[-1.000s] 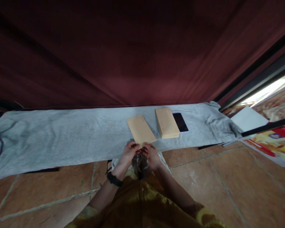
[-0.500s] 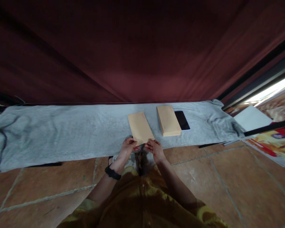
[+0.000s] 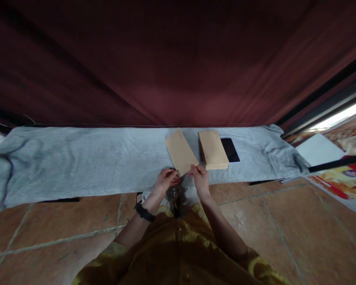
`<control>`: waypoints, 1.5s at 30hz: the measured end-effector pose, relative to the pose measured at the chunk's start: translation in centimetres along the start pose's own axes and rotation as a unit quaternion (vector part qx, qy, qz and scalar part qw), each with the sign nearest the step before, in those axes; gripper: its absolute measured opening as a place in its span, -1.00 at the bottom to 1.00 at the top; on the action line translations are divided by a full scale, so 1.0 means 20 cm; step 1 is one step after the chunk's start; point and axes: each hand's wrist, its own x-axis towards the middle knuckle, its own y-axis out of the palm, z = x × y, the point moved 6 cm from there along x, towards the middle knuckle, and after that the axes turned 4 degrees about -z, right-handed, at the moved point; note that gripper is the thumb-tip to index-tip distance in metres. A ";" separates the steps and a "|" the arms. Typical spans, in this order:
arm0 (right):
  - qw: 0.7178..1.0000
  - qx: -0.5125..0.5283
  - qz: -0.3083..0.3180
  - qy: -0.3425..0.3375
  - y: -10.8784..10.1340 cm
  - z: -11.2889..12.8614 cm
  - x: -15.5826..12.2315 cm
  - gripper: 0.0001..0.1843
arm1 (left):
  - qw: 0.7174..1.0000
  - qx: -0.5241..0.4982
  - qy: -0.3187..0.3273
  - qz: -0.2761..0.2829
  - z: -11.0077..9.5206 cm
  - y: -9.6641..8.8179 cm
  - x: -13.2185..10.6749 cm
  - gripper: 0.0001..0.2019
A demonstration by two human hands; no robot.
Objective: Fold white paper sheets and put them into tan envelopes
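Note:
A brown paper envelope [image 3: 180,151] is tilted to the left over the grey cloth, its near edge between my hands. My right hand [image 3: 200,180] pinches its near right corner. At the near left corner, the fingers of my left hand [image 3: 165,182] are closed on the edge; the fingertips are partly hidden. Just right of the envelope lies a neat stack of similar brown envelopes [image 3: 214,148]. Beside that stack, partly covered by it, is a flat device with a black screen [image 3: 230,149].
A grey cloth [image 3: 106,158] covers the long narrow bench. Behind it hangs a dark red curtain [image 3: 178,79]. At the right are a white sheet [image 3: 319,149] and a red and yellow printed package [image 3: 347,184], by a dark frame bar. Below is a tiled floor [image 3: 249,213].
The envelope has turned further to the left and shifted slightly right. My right hand has moved up and right with its corner. The stack stays put.

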 end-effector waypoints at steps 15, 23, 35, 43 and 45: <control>0.711 -0.543 0.171 -0.412 0.24 -0.10 -0.25 -0.54 | 0.994 -0.100 0.002 -0.036 -0.05 -0.10 0.01 -0.62; 0.733 -0.520 0.171 -0.405 0.23 -0.16 -0.22 -0.54 | 0.990 0.095 0.095 -0.040 -0.07 -0.13 0.15 -0.63; 0.721 -0.497 0.210 -0.434 0.23 -0.17 -0.22 -0.54 | 0.847 0.403 0.308 -0.160 -0.17 -0.16 0.08 -0.64; 0.717 -0.506 0.239 -0.416 0.21 -0.19 -0.23 -0.44 | 0.649 0.622 0.438 -0.026 0.06 -0.03 -0.22 -0.49; 0.714 -0.509 0.238 -0.418 0.20 -0.20 -0.23 -0.45 | 0.627 0.646 0.435 -0.018 0.08 -0.04 -0.22 -0.44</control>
